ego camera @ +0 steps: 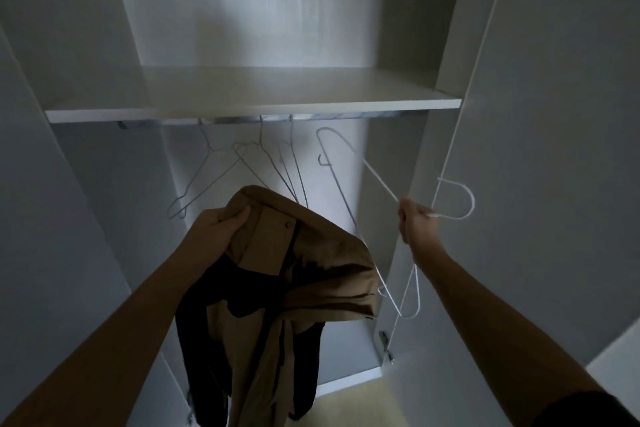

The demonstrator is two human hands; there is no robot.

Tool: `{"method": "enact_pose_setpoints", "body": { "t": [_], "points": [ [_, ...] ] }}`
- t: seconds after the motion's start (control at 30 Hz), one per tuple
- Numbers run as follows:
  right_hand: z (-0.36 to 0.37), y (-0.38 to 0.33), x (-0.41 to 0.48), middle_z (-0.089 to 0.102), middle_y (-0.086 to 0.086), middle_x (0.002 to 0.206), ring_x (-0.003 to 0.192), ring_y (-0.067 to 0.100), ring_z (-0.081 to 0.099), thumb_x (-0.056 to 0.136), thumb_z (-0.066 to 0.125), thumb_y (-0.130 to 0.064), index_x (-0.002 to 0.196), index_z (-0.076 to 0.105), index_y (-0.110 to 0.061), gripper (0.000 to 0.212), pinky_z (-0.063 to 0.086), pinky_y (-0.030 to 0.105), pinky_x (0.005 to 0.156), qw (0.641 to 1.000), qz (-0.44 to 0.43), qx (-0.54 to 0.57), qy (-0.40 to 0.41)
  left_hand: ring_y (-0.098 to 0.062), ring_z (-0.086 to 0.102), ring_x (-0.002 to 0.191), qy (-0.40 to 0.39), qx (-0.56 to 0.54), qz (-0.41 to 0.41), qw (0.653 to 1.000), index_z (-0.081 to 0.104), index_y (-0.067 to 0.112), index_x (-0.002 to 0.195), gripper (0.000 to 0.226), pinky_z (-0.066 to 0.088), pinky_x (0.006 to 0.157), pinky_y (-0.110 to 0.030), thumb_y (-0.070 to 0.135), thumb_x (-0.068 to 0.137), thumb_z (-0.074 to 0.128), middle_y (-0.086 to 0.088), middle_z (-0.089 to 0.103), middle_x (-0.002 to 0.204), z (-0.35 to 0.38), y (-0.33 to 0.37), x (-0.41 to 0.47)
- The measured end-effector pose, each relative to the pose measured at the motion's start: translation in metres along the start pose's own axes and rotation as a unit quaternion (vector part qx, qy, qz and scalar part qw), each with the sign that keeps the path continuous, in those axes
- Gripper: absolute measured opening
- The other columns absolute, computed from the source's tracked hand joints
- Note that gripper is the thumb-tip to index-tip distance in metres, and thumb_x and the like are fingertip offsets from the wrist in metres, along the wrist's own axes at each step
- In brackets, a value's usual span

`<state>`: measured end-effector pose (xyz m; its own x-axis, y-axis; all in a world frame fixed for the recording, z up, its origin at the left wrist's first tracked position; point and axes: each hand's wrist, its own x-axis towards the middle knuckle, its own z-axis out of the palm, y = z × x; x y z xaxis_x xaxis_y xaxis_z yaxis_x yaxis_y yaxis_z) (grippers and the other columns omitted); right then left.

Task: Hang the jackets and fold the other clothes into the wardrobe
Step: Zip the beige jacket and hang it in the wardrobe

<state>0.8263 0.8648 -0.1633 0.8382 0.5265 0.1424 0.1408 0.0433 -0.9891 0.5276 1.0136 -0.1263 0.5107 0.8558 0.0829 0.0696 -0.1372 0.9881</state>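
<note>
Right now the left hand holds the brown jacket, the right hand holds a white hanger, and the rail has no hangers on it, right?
Not quite. The head view shows several hangers hanging on the rail. The rest stands: the left hand holds the brown jacket, and the right hand holds a white hanger.

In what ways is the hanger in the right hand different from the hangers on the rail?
The hanger in the right hand is off the rail, gripped near its hook; the hangers on the rail hang by theirs. The held hanger is tipped sideways; the rail hangers point down. All are thin wire.
</note>
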Motion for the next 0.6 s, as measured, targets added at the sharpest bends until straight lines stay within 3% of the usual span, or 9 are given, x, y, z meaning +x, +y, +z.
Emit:
{"method": "enact_pose_setpoints", "body": {
  "t": [0.07,0.17,0.4,0.6],
  "points": [
    [-0.015,-0.022,-0.036,0.027,-0.004,0.046,0.035,0.007,0.023,0.101,0.042,-0.026,0.057,0.035,-0.021,0.045,0.014,0.02,0.04,0.997,0.003,0.082,-0.008,0.0,0.067,0.062,-0.011,0.017,0.002,1.0,0.07,0.021,0.078,0.02,0.047,0.053,-0.009,0.035,0.09,0.061,0.009,0.072,0.067,0.002,0.003,-0.014],
    [-0.034,-0.06,-0.084,0.023,-0.006,0.047,0.036,0.005,0.018,0.102,0.04,-0.026,0.06,0.029,-0.021,0.044,0.007,0.025,0.045,0.989,-0.016,0.144,-0.018,0.002,0.065,0.059,-0.034,0.046,0.004,0.998,0.071,0.023,0.075,0.025,0.046,0.052,-0.01,0.042,0.089,0.061,0.012,0.07,0.064,0.011,0.005,-0.035],
    [-0.072,-0.135,-0.148,0.023,-0.009,0.044,0.037,0.006,0.017,0.102,0.037,-0.026,0.058,0.026,-0.021,0.046,0.008,0.025,0.043,0.962,-0.07,0.264,0.008,-0.02,0.066,0.077,-0.083,0.084,-0.002,0.993,0.071,0.014,0.079,0.031,0.049,0.074,-0.03,0.041,0.091,0.06,-0.008,0.071,0.083,0.034,0.007,-0.064],
    [-0.093,-0.143,-0.173,0.009,-0.002,0.053,0.046,0.013,0.006,0.103,0.033,-0.031,0.046,0.028,-0.024,0.058,0.006,0.027,0.044,0.933,-0.076,0.351,-0.036,-0.018,0.067,0.081,-0.114,0.073,0.011,0.991,0.069,0.019,0.08,0.027,0.052,0.075,-0.028,0.041,0.092,0.058,-0.003,0.071,0.086,0.064,0.022,-0.078]
  ]
}}
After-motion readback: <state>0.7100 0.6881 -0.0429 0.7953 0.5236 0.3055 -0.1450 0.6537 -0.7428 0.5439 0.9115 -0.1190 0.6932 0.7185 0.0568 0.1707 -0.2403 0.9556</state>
